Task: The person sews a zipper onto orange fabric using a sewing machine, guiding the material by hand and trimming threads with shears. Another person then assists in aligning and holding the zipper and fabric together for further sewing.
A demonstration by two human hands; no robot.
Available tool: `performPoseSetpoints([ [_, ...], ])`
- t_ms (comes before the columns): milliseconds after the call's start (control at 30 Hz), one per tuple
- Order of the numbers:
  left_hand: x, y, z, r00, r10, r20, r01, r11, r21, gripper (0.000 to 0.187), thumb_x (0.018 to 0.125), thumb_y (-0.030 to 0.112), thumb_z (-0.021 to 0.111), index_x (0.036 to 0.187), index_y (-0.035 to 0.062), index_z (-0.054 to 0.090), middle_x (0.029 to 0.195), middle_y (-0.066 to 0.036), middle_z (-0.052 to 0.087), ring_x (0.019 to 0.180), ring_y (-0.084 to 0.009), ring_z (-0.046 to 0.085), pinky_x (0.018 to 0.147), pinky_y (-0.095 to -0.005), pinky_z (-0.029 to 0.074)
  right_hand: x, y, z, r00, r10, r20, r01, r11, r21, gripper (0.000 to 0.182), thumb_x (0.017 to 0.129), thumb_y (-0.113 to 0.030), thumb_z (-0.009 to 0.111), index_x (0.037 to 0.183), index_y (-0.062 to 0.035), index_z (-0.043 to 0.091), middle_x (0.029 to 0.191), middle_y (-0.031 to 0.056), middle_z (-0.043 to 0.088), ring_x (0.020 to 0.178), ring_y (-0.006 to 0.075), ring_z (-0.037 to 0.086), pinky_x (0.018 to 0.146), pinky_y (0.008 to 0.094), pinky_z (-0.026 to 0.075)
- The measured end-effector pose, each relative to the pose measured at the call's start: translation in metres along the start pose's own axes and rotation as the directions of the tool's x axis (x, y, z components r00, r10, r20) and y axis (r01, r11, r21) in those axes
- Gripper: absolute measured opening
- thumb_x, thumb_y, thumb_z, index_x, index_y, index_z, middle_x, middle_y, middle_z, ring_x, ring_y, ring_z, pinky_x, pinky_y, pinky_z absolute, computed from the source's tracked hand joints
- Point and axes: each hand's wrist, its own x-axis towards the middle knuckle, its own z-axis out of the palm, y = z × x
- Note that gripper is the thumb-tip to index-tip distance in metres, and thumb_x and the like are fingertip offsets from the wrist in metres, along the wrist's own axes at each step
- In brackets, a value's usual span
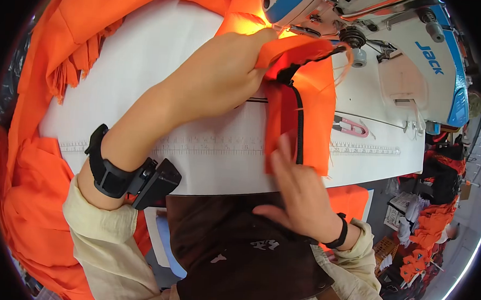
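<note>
An orange fabric piece (318, 110) with a black zipper (300, 120) along it lies on the sewing machine's white bed, its upper part folded over. My left hand (228, 69) is closed on the folded orange fabric close to the lit needle area, its fingertips partly hidden. My right hand (300, 190) is open, with fingers stretched out over the fabric's lower edge beside the zipper and the thumb apart; it is slightly blurred. The sewing machine (411, 55) with a blue-and-white head stands above the fabric.
Pink-handled thread snips (351, 126) lie right of the fabric. A printed ruler scale (208, 147) runs across the table. Orange cloth (40, 195) piles up along the left side. More orange and black garments (433, 228) are heaped at the far right.
</note>
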Motion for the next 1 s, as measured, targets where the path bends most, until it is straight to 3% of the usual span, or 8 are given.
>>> performPoseSetpoints([
  [67,0.006,-0.005,0.0,1.0,-0.002,0.016,0.002,1.0,-0.015,0.021,0.104,0.017,0.05,0.11,-0.0014,0.059,0.066,-0.015,0.053,0.057,-0.0241,0.049,0.059,-0.0391,0.042,-0.009,0.007,-0.008,0.984,0.175,-0.018,-0.176,0.978,-0.109,0.099,0.077,-0.039,0.086,0.149,0.0116,0.039,0.103,0.0195,0.056,0.082,0.0335,0.051,0.083,0.0427,0.044],
  [300,0.019,0.018,-0.018,0.934,-0.223,0.278,0.235,0.972,-0.008,0.034,0.089,0.004,0.044,0.118,-0.0051,0.058,0.067,-0.025,0.063,0.061,-0.0356,0.065,0.061,-0.0441,0.053,-0.004,0.031,-0.018,0.997,0.054,-0.061,-0.069,0.956,-0.284,0.078,0.082,-0.047,0.079,0.128,0.0111,0.055,0.107,0.0201,0.062,0.093,0.0373,0.059,0.085,0.0422,0.05],
  [467,0.018,0.026,-0.024,0.872,-0.314,0.376,0.389,0.91,-0.142,0.028,0.103,0.009,0.041,0.125,0.0002,0.055,0.087,-0.017,0.064,0.075,-0.0279,0.064,0.077,-0.0375,0.056,-0.003,-0.004,-0.008,0.996,0.094,0.008,-0.09,0.975,-0.202,0.092,0.073,-0.051,0.082,0.135,0.0109,0.054,0.145,0.0275,0.052,0.123,0.0412,0.056,0.103,0.0443,0.048],
  [567,0.001,0.014,-0.01,0.992,0.068,0.107,-0.035,0.96,-0.279,0.035,0.102,0.007,0.043,0.134,0.0009,0.053,0.102,-0.023,0.067,0.09,-0.0372,0.065,0.089,-0.0407,0.051,0.0,-0.019,0.006,0.996,0.075,-0.057,-0.087,0.962,-0.259,0.09,0.072,-0.049,0.083,0.133,0.0105,0.056,0.144,0.0269,0.053,0.123,0.0406,0.056,0.101,0.0446,0.049],
  [633,-0.009,0.016,-0.008,0.892,0.444,-0.078,-0.433,0.892,0.131,0.035,0.102,0.008,0.044,0.136,0.0017,0.053,0.11,-0.024,0.067,0.097,-0.0408,0.064,0.091,-0.0425,0.05,0.001,-0.026,0.011,0.992,0.097,-0.076,-0.114,0.958,-0.263,0.087,0.071,-0.047,0.084,0.132,0.0098,0.058,0.144,0.0266,0.053,0.122,0.0396,0.057,0.101,0.0445,0.05],
  [767,-0.011,0.0,0.0,0.936,0.353,-0.008,-0.353,0.936,-0.016,0.035,0.102,0.007,0.046,0.136,-0.0006,0.053,0.11,-0.024,0.068,0.095,-0.0383,0.065,0.088,-0.0403,0.051,0.0,-0.036,0.018,0.985,0.145,-0.095,-0.166,0.943,-0.287,0.092,0.068,-0.043,0.085,0.137,0.0088,0.055,0.146,0.025,0.053,0.115,0.0385,0.056,0.097,0.0432,0.05],
  [833,-0.012,-0.006,0.01,0.999,-0.042,0.0,0.042,0.977,-0.211,0.021,0.103,0.015,0.055,0.116,0.0,0.061,0.067,-0.011,0.053,0.06,-0.0147,0.052,0.059,-0.0324,0.044,0.0,-0.037,0.019,0.98,0.161,-0.113,-0.188,0.935,-0.302,0.09,0.068,-0.043,0.086,0.136,0.0081,0.056,0.145,0.0248,0.054,0.114,0.0376,0.057,0.096,0.0424,0.051],
  [1000,-0.018,-0.018,0.005,0.991,0.137,0.011,-0.132,0.973,-0.189,0.031,0.091,0.0,0.053,0.12,0.0021,0.063,0.09,-0.013,0.061,0.072,-0.0234,0.061,0.067,-0.0336,0.05,-0.005,-0.034,0.016,0.985,0.134,-0.111,-0.163,0.934,-0.318,0.085,0.069,-0.042,0.086,0.133,0.0067,0.059,0.141,0.0235,0.057,0.108,0.0353,0.059,0.094,0.0413,0.052],
])
